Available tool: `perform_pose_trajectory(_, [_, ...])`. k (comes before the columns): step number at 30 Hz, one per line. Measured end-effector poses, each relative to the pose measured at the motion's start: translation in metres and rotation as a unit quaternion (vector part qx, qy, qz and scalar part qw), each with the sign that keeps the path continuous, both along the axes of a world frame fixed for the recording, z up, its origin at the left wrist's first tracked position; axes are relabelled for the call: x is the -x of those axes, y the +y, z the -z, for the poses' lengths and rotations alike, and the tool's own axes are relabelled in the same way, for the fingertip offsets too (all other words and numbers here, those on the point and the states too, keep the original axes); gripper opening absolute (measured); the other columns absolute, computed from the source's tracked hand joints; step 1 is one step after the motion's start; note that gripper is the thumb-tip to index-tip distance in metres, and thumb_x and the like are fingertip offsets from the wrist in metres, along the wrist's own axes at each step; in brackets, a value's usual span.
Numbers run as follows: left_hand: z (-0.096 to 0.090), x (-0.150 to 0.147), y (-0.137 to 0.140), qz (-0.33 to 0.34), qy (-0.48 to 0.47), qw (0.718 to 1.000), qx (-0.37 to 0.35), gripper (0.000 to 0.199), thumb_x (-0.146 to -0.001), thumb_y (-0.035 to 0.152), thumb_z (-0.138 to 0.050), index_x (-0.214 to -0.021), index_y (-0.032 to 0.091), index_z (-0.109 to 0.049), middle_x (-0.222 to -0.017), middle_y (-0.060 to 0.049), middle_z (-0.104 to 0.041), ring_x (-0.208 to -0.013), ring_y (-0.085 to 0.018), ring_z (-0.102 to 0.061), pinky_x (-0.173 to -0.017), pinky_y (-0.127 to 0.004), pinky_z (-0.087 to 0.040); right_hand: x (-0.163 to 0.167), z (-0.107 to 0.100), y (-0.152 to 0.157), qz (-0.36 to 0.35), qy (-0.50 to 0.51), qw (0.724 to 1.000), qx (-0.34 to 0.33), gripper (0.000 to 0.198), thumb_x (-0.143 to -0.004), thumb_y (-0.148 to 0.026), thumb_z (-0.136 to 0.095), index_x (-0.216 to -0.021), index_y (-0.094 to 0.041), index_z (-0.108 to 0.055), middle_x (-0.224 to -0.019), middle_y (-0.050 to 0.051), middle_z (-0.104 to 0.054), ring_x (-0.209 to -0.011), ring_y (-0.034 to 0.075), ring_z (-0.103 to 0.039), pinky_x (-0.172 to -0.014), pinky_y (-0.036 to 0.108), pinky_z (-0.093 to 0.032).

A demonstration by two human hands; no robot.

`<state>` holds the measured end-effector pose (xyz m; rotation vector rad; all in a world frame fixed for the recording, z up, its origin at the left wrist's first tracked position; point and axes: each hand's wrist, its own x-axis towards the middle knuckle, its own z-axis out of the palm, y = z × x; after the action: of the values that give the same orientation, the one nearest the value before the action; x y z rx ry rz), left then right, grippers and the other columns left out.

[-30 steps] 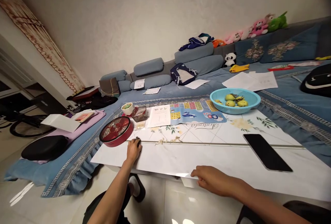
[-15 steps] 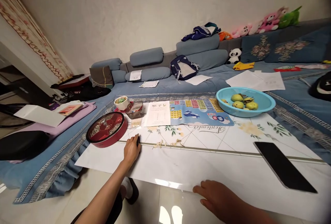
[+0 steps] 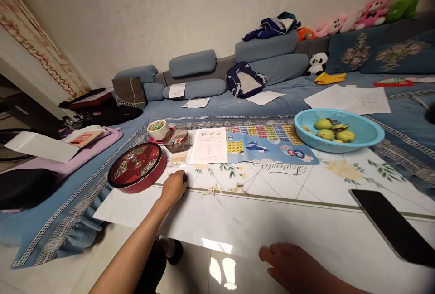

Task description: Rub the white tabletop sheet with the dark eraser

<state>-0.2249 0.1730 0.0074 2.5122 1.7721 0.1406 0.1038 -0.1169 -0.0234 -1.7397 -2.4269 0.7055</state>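
My left hand (image 3: 173, 187) lies on the white tabletop (image 3: 272, 226), just right of a round red box (image 3: 137, 167) with a patterned lid. Its fingers are curled on a small black object (image 3: 185, 178) that touches the table's green stripe. What that object is cannot be made out. My right hand (image 3: 292, 264) lies flat and empty near the front edge of the table, fingers apart. A few pale scraps (image 3: 226, 190) sit on the stripe between the hands.
A black phone (image 3: 394, 226) lies at the right. A turquoise bowl (image 3: 370, 137) holds green fruit (image 3: 325, 133). A printed sheet (image 3: 210, 145), a blue chart mat (image 3: 268, 147), a cup (image 3: 158, 129) and a clear container (image 3: 176, 139) stand behind. A blue sofa with papers and plush toys surrounds the table.
The view has shifted closer and to the left. My left hand stays at the stripe beside the red box. My right hand has dropped lower in the view.
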Motion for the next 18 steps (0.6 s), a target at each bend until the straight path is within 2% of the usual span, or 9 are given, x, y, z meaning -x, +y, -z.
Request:
perform_pose_trajectory(1, [0.004, -0.003, -0.003, -0.013, 0.036, 0.999, 0.000, 0.044, -0.086, 0.012, -0.056, -0.128, 0.014, -0.069, -0.120, -0.019, -0.072, -0.114, -0.037, -0.066, -0.091, -0.044, -0.052, 0.000, 0.000, 0.001, -0.002, -0.004, 1.000, 0.003, 0.016, -0.086, -0.013, -0.059, -0.094, -0.026, -0.062, -0.086, 0.002, -0.073, -0.074, 0.025, -0.070, -0.061, 0.031, -0.036])
perform_pose_trajectory(3, [0.012, -0.010, -0.010, 0.003, 0.047, 0.999, -0.005, 0.036, -0.089, 0.012, -0.053, -0.120, 0.015, -0.071, -0.118, -0.019, -0.070, -0.110, -0.036, -0.065, -0.088, -0.043, -0.052, -0.002, 0.001, 0.001, -0.006, 0.003, 1.000, 0.001, 0.017, -0.086, -0.013, -0.058, -0.095, -0.027, -0.063, -0.087, 0.002, -0.074, -0.074, 0.024, -0.070, -0.060, 0.031, -0.036])
perform_pose_trajectory(6, [0.021, -0.015, -0.014, 0.088, -0.049, 0.995, 0.001, 0.037, -0.090, 0.015, -0.055, -0.122, 0.020, -0.072, -0.121, -0.015, -0.071, -0.112, -0.032, -0.065, -0.095, -0.041, -0.052, -0.004, 0.004, 0.000, -0.010, 0.020, 1.000, -0.006, 0.018, -0.088, -0.014, -0.057, -0.097, -0.027, -0.064, -0.089, 0.002, -0.074, -0.074, 0.024, -0.070, -0.061, 0.032, -0.037])
perform_pose_trajectory(8, [0.020, -0.013, -0.010, 0.112, -0.113, 0.987, 0.016, 0.036, -0.091, 0.018, -0.055, -0.122, 0.022, -0.072, -0.124, -0.011, -0.071, -0.113, -0.029, -0.066, -0.100, -0.039, -0.052, -0.004, 0.005, 0.000, -0.013, 0.009, 1.000, -0.004, 0.020, -0.087, -0.012, -0.056, -0.098, -0.027, -0.064, -0.090, 0.003, -0.074, -0.075, 0.025, -0.070, -0.062, 0.033, -0.037])
perform_pose_trajectory(10, [0.018, -0.009, -0.005, 0.062, -0.106, 0.992, 0.005, 0.036, -0.090, 0.018, -0.055, -0.122, 0.020, -0.072, -0.125, -0.012, -0.071, -0.113, -0.030, -0.066, -0.098, -0.040, -0.052, -0.003, 0.006, -0.001, -0.014, -0.011, 1.000, 0.000, 0.021, -0.085, -0.011, -0.057, -0.097, -0.026, -0.065, -0.089, 0.004, -0.073, -0.076, 0.025, -0.070, -0.062, 0.033, -0.038])
perform_pose_trajectory(12, [0.019, -0.008, -0.005, -0.003, -0.043, 0.999, -0.021, 0.035, -0.091, 0.016, -0.054, -0.121, 0.017, -0.073, -0.124, -0.015, -0.070, -0.111, -0.033, -0.065, -0.093, -0.041, -0.052, -0.001, 0.005, -0.001, -0.017, -0.023, 1.000, 0.002, 0.020, -0.086, -0.011, -0.057, -0.098, -0.025, -0.066, -0.090, 0.005, -0.074, -0.077, 0.026, -0.070, -0.063, 0.033, -0.038])
perform_pose_trajectory(13, [0.021, -0.010, -0.008, -0.011, -0.019, 0.999, -0.029, 0.035, -0.091, 0.016, -0.054, -0.121, 0.016, -0.073, -0.123, -0.017, -0.069, -0.110, -0.034, -0.065, -0.091, -0.042, -0.052, 0.000, 0.005, -0.001, -0.020, -0.026, 0.999, 0.004, 0.019, -0.087, -0.012, -0.057, -0.098, -0.025, -0.066, -0.090, 0.005, -0.074, -0.077, 0.026, -0.070, -0.063, 0.033, -0.037])
perform_pose_trajectory(15, [0.024, -0.016, -0.014, 0.042, -0.032, 0.998, -0.022, 0.034, -0.093, 0.016, -0.054, -0.121, 0.017, -0.072, -0.123, -0.017, -0.069, -0.111, -0.034, -0.064, -0.093, -0.043, -0.052, 0.000, 0.005, -0.001, -0.024, -0.029, 0.999, 0.008, 0.018, -0.088, -0.013, -0.057, -0.099, -0.025, -0.066, -0.091, 0.004, -0.074, -0.077, 0.026, -0.070, -0.063, 0.033, -0.036])
perform_pose_trajectory(18, [0.026, -0.022, -0.012, 0.137, -0.145, 0.980, 0.009, 0.033, -0.094, 0.018, -0.056, -0.123, 0.021, -0.072, -0.125, -0.011, -0.071, -0.115, -0.028, -0.065, -0.102, -0.038, -0.052, -0.002, 0.004, -0.002, -0.022, -0.027, 0.999, 0.001, 0.017, -0.090, -0.014, -0.056, -0.100, -0.025, -0.065, -0.092, 0.004, -0.073, -0.078, 0.025, -0.069, -0.062, 0.032, -0.033])
